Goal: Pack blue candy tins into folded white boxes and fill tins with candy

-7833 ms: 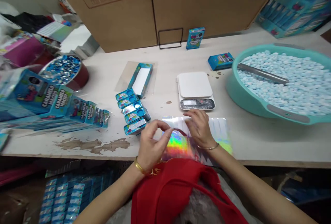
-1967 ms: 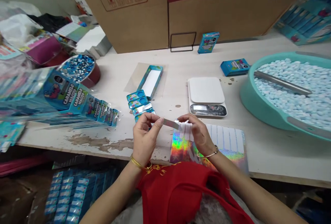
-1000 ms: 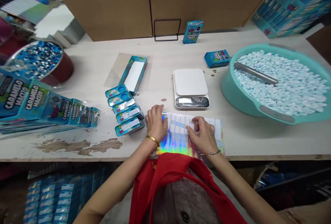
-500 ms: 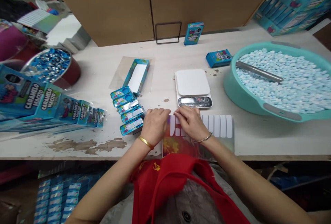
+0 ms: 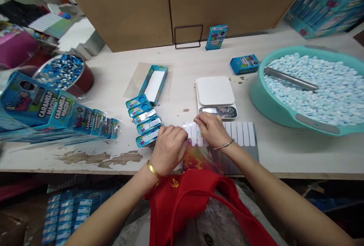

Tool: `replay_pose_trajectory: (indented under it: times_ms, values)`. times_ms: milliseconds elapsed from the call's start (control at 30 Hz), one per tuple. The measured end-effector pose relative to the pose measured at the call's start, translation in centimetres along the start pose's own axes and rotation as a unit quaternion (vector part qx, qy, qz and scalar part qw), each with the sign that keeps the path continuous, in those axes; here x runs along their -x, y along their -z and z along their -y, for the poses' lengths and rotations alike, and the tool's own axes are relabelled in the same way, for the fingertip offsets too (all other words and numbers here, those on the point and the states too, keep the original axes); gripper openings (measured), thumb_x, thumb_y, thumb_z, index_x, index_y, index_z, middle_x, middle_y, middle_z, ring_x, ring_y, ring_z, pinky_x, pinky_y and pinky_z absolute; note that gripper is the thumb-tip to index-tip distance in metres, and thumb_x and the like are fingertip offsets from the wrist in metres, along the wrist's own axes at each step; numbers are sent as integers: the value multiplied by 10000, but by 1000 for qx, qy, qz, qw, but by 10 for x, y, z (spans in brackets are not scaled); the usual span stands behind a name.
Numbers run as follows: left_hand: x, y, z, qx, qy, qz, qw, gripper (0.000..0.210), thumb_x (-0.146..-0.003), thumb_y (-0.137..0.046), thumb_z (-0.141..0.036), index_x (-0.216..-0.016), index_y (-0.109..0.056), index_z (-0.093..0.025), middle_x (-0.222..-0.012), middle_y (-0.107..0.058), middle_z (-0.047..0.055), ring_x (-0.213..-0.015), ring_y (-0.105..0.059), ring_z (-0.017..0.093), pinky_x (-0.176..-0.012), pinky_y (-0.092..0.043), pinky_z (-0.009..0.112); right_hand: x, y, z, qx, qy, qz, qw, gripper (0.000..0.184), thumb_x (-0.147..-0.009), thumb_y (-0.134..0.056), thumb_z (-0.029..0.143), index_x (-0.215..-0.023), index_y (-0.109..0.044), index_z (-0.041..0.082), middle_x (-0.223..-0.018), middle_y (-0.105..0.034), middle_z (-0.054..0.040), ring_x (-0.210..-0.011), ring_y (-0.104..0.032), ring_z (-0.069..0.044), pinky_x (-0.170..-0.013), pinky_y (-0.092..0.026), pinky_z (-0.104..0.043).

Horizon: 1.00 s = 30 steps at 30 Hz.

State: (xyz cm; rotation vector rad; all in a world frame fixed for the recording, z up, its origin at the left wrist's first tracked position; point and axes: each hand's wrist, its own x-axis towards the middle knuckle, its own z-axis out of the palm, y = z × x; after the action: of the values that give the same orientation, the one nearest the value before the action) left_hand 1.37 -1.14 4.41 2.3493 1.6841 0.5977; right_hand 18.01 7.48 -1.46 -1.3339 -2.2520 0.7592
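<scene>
A shiny sheet of sticker strips lies at the table's front edge, silvery with a red and yellow reflection. My right hand pinches the sheet's upper edge, fingers closed, hiding some strips. At the sheet's left side my left hand is curled closed; what its fingertips hold is hidden. Several small blue candy boxes lie in an overlapping row just left of that hand, with pale strips on the nearer ones. Behind my right hand is a white kitchen scale, its pan bare.
On the right stands a turquoise tub of pale blue candies, with a metal scoop across them. Display boxes fill the left, near a pot of wrapped candies. An open blue tray lies centre-left; a carton stands behind.
My left hand has moved down and left, away from the right hand. My right hand has shifted slightly up, and more strips show at the sheet's left. The view has shifted slightly.
</scene>
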Motion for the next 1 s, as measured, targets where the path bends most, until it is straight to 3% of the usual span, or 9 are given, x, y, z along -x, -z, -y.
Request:
replay_pose_trajectory:
  times_ms: [100, 200, 300, 400, 500, 633, 700, 833, 1000]
  values:
    - [7, 22, -6, 163, 147, -106, 970, 77, -867, -570, -217, -794, -549, -205, -767, -618, 5, -755, -561, 160, -736, -397, 323, 4, -1, 7, -22, 25, -65, 997, 253, -942, -415, 332, -950, -622, 187, -975, -645, -107, -972, -550, -265, -848, -316, -402]
    - [8, 34, -2, 323, 286, -209, 878, 118, -824, -640, -285, -781, -561, -207, -775, -610, 7, -735, -564, 147, -687, -440, 285, 7, 4, 30, -192, 66, -69, 977, 438, -941, -366, 544, -1077, -605, 202, -1045, -632, -105, -1014, -548, -255, -898, -363, -407]
    - [8, 34, 7, 430, 343, -244, 799, 184, -761, -700, -316, -767, -561, -195, -751, -598, -3, -688, -558, 126, -624, -451, 247, 8, 6, 58, -315, 38, -15, 948, 458, -879, -442, 634, -935, -621, 216, -925, -631, -66, -919, -562, -230, -852, -409, -369]
    - [12, 31, 17, 468, 370, -246, 764, 219, -735, -718, -335, -744, -560, -183, -707, -579, -13, -659, -555, 118, -600, -451, 232, 4, 0, 77, -358, -15, -4, 933, 331, -875, -540, 521, -759, -584, 214, -752, -585, -15, -769, -536, -182, -753, -412, -319]
    - [18, 34, 28, 432, 377, -254, 779, 194, -762, -688, -341, -745, -577, -183, -701, -581, -7, -672, -557, 129, -634, -464, 252, -10, -6, 84, -378, -13, 26, 926, 296, -890, -529, 442, -713, -560, 207, -699, -551, 1, -710, -505, -155, -703, -401, -295]
    - [18, 43, 52, 258, 329, -307, 855, 118, -777, -643, -246, -693, -580, -193, -789, -596, 3, -804, -563, 152, -791, -454, 283, -50, -11, 88, -348, -1, 85, 934, 309, -841, -556, 457, -673, -551, 198, -614, -495, 20, -604, -436, -128, -590, -362, -278]
    - [15, 45, 67, 190, 307, -328, 873, 118, -766, -625, -208, -662, -570, -193, -815, -576, 3, -854, -557, 159, -841, -432, 292, -74, -16, 91, -332, 5, 108, 937, 311, -823, -564, 461, -664, -557, 194, -585, -469, 30, -559, -393, -113, -544, -331, -272]
    - [9, 43, 97, 138, 334, -334, 870, 112, -742, -617, -187, -641, -572, -194, -791, -550, -5, -843, -549, 164, -841, -418, 306, -112, -32, 95, -253, 17, 128, 959, 295, -809, -574, 417, -614, -550, 197, -560, -479, 23, -538, -388, -113, -514, -294, -271]
    - [6, 35, 119, 121, 392, -288, 865, 112, -702, -622, -141, -617, -571, -194, -823, -561, 1, -908, -535, 188, -831, -409, 317, -125, -50, 92, -188, 17, 134, 973, 265, -810, -551, 368, -600, -556, 206, -567, -515, 7, -547, -412, -128, -524, -289, -274]
